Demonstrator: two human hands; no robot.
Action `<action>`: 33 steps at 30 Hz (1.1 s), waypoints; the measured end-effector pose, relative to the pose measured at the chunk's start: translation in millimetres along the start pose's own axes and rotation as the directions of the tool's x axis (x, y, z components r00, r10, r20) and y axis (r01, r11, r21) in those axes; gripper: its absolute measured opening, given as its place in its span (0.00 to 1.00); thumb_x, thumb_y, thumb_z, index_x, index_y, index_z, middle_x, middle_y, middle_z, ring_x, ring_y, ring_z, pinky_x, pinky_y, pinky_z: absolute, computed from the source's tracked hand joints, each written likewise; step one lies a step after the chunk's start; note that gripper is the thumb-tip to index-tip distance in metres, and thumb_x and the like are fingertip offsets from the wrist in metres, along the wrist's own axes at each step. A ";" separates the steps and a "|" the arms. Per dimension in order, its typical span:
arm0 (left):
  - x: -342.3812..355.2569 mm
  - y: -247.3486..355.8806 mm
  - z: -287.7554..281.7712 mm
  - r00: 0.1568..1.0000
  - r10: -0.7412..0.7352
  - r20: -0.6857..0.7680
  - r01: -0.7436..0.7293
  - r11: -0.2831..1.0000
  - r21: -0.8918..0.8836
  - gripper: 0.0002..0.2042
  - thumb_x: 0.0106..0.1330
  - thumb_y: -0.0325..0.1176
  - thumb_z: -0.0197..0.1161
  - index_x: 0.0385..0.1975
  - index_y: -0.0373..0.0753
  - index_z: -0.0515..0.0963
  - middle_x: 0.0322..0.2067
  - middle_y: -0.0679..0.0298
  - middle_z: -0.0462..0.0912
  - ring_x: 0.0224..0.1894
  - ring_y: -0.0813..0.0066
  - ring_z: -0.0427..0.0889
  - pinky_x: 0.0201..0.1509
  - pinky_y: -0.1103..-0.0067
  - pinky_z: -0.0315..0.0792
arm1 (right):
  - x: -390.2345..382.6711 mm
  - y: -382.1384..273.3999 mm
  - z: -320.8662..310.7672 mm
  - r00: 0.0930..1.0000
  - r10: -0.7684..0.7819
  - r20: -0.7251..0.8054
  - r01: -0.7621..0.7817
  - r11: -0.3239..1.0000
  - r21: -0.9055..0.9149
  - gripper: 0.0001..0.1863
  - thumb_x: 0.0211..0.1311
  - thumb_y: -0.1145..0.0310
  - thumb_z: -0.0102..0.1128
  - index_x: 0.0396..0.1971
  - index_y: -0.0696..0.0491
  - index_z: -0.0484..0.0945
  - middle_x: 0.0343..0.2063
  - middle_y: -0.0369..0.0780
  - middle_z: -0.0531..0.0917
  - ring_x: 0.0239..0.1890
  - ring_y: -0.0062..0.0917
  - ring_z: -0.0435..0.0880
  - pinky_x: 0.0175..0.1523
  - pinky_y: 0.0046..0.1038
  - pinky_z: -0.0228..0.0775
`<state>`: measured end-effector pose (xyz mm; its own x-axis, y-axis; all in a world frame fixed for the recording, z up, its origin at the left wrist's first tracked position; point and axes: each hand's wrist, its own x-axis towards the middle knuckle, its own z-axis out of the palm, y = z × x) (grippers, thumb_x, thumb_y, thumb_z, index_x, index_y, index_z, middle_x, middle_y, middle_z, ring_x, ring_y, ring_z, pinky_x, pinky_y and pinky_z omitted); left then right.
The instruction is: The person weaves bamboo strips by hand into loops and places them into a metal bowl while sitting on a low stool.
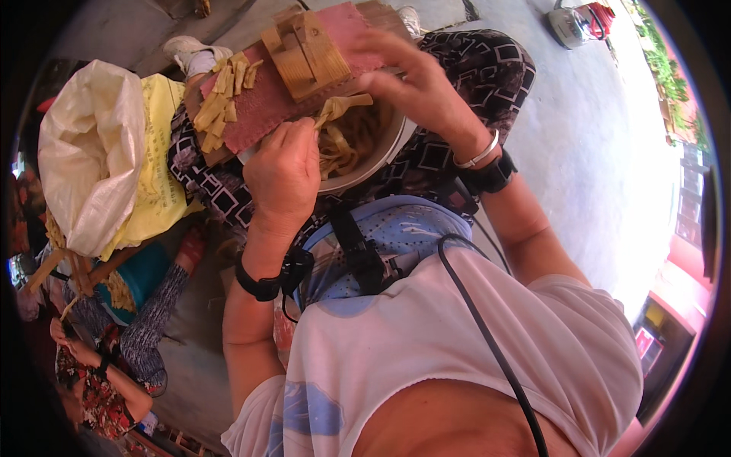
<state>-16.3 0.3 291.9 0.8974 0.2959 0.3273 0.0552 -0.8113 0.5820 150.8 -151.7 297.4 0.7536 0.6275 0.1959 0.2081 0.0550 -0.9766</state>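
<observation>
My left hand pinches a knotted, pale-yellow flat strip over a white bucket of similar loose strips. Just up and right of it is my right hand, blurred, with fingers apart near the strip's free end and a wooden block; I see nothing held in it. A board covered in pink cloth lies across my knees. On it sit the slotted wooden block and, at its left, a pile of short folded strips.
A white sack and a yellow sack stand at my left. Beyond them another person sits by a teal tub. A kettle and a red flask stand on the floor at the upper right.
</observation>
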 end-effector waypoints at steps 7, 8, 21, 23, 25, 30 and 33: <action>14.1 -0.3 -4.9 0.996 0.085 0.036 -0.084 0.996 -0.027 0.03 0.65 0.28 0.60 0.36 0.39 0.78 0.31 0.56 0.80 0.33 0.50 0.80 0.34 0.66 0.74 | 15.5 -30.6 7.0 0.768 0.283 0.575 -0.034 0.914 -0.405 0.23 0.54 0.59 0.71 0.49 0.53 0.82 0.38 0.47 0.85 0.42 0.37 0.85 0.49 0.33 0.77; 15.1 -3.0 -6.0 0.997 0.065 0.030 -0.062 0.993 -0.103 0.03 0.66 0.28 0.60 0.37 0.38 0.78 0.31 0.56 0.81 0.34 0.50 0.81 0.34 0.67 0.74 | 14.8 -36.3 4.0 0.799 0.255 0.545 -0.014 0.913 -0.407 0.21 0.56 0.62 0.69 0.48 0.54 0.82 0.35 0.47 0.86 0.38 0.35 0.86 0.46 0.32 0.77; 18.3 -3.7 -13.3 0.974 -0.028 0.226 0.116 0.916 -0.384 0.06 0.68 0.30 0.60 0.37 0.34 0.78 0.30 0.50 0.80 0.34 0.47 0.80 0.35 0.68 0.73 | 7.1 -34.4 -7.4 0.816 0.030 0.577 0.261 0.872 -0.415 0.18 0.59 0.72 0.65 0.50 0.57 0.80 0.34 0.45 0.87 0.38 0.28 0.87 0.46 0.27 0.78; 23.6 -3.1 -14.7 0.974 -0.009 0.228 0.104 0.907 -0.408 0.06 0.68 0.30 0.60 0.37 0.34 0.78 0.29 0.50 0.80 0.32 0.50 0.80 0.34 0.69 0.72 | 9.6 -38.2 -0.6 0.799 0.112 0.591 0.163 0.905 -0.393 0.17 0.60 0.71 0.64 0.50 0.56 0.80 0.33 0.45 0.87 0.37 0.29 0.87 0.46 0.27 0.78; 24.6 -6.8 -18.9 0.976 0.014 0.218 0.082 0.903 -0.423 0.06 0.68 0.30 0.60 0.37 0.34 0.79 0.28 0.50 0.79 0.30 0.52 0.80 0.33 0.70 0.72 | 11.8 -44.2 -1.1 0.772 0.171 0.612 0.138 0.896 -0.423 0.15 0.61 0.71 0.63 0.48 0.57 0.81 0.30 0.43 0.86 0.34 0.27 0.86 0.43 0.27 0.78; 32.6 -24.5 -16.5 0.913 -0.091 0.397 0.305 0.798 -0.519 0.08 0.72 0.30 0.58 0.40 0.31 0.78 0.25 0.72 0.74 0.29 0.87 0.69 0.32 0.84 0.67 | 23.9 -31.5 -9.9 0.742 0.418 0.524 -0.131 0.857 -0.499 0.11 0.65 0.68 0.60 0.42 0.57 0.82 0.22 0.39 0.82 0.24 0.18 0.81 0.32 0.23 0.73; 47.0 -49.6 -2.9 0.928 -0.158 0.338 0.338 0.741 -0.580 0.08 0.72 0.31 0.58 0.39 0.32 0.79 0.22 0.72 0.73 0.26 0.86 0.69 0.29 0.83 0.66 | 35.8 0.4 -1.9 0.843 0.320 0.432 -0.106 0.887 -0.450 0.10 0.65 0.67 0.60 0.41 0.57 0.82 0.21 0.38 0.82 0.24 0.17 0.80 0.31 0.22 0.71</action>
<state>22.0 55.9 280.5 0.9717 0.2327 -0.0398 0.0899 -0.2091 0.9737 179.1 -130.7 304.3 0.4323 0.8824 -0.1854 0.3855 -0.3668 -0.8467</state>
